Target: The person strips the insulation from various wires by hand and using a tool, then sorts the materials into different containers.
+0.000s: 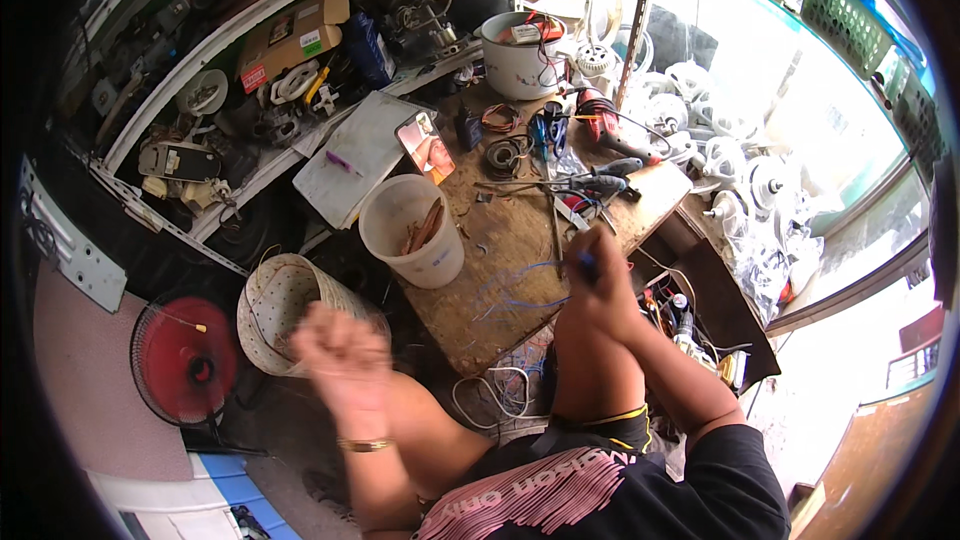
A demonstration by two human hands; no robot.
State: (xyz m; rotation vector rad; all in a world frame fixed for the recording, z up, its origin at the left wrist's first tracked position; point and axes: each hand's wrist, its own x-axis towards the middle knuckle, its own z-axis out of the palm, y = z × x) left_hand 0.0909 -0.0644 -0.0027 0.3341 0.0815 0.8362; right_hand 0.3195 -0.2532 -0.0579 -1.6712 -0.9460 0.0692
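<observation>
Tools (603,183) litter a worn workbench (475,325) by crammed shelves (160,108) — right hand (606,292) closed on a blue item (587,261), left hand (345,362) too blurred to tell.

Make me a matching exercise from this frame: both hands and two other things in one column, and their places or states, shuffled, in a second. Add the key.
Column one
1. Left hand
2. Right hand
3. Slim purple item
4. Fan

Column two
A. Near the edge of the table, curled around a blue thing
B. Round and red, at the left of the view
C. Blurred, partly overlapping the speckled bin in the view
D. Lying on a pale flat panel

Right pairs: 1-C, 2-A, 3-D, 4-B
</observation>
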